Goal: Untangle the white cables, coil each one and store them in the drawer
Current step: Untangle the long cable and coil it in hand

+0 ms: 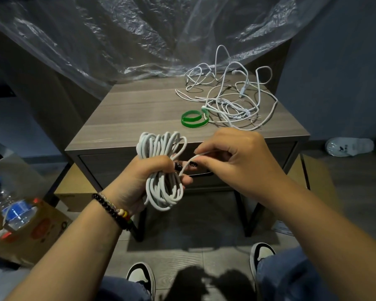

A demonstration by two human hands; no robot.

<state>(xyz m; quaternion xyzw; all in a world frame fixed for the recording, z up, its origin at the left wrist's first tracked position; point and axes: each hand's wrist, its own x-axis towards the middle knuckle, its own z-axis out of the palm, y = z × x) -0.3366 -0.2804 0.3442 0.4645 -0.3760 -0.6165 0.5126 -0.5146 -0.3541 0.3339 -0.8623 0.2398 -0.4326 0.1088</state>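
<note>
My left hand [143, 177] grips a coiled white cable [161, 146] round its middle, in front of the bedside table. Loops of the coil stick out above and below the fist. My right hand [232, 157] pinches the loose end of that cable [190, 161] just right of the coil. A tangle of white cables [230, 101] lies on the back right of the wooden table top [139, 109]. The closed drawer [109, 168] sits under the top, behind my hands.
Green straps [193, 120] lie on the table beside the tangle. Clear plastic sheeting [128, 35] hangs behind the table. A cardboard box [37, 231] with a water bottle [11, 207] stands on the floor at left. My shoes [141, 276] are below.
</note>
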